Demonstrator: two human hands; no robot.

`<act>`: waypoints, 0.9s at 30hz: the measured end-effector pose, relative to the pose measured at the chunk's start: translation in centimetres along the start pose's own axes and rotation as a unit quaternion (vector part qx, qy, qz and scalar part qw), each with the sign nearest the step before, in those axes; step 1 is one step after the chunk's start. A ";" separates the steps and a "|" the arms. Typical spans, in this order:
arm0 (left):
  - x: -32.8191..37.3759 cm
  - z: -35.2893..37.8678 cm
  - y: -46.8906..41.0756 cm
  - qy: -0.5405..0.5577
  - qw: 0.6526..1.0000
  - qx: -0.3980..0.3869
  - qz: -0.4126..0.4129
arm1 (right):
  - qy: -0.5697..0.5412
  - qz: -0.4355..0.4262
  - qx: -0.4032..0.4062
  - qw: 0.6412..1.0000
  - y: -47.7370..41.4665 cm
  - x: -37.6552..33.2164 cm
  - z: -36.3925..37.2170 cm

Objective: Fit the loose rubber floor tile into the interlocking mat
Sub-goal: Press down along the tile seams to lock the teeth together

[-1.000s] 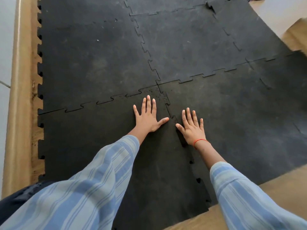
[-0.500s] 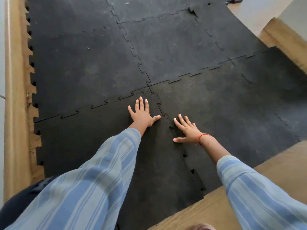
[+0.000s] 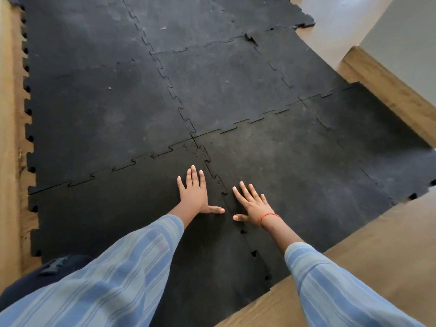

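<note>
- A black rubber mat (image 3: 106, 109) of jigsaw-edged squares fills most of the frame, lying on a wood floor (image 3: 368, 251) that shows bare at the left edge and lower right.
- The loose tile (image 3: 118, 223) sits lower left of centre — its right seam still gaps open toward the bottom.
- The left hand (image 3: 195, 197) lies flat on that tile, fingers spread, gripping nothing.
- The right hand (image 3: 252, 204) lies flat just across the seam, fingers splayed, a red thread (image 3: 269, 217) at the wrist.
</note>
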State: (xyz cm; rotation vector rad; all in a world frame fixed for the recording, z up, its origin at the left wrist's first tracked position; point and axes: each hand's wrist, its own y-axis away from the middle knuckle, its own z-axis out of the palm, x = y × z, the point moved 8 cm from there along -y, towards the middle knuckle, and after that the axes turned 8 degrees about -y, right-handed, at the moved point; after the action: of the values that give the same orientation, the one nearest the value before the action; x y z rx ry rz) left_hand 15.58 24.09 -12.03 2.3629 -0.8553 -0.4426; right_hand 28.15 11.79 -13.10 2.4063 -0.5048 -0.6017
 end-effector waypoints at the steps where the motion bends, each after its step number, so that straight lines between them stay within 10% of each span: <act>1: 0.4 0.1 0.4 0.007 1.000 -0.003 -0.002 | -0.003 0.003 -0.001 1.000 0.1 -0.2 -0.1; 27: 2.4 1.5 2.2 0.075 0.997 -0.029 0.007 | -0.052 0.075 -0.057 0.994 7.8 5.1 4.3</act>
State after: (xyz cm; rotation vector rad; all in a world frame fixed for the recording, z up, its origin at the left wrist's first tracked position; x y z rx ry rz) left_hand 15.57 20.53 -12.03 2.3026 -0.7791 -0.2775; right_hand 28.49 1.59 -12.75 2.2145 -0.6696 -0.6738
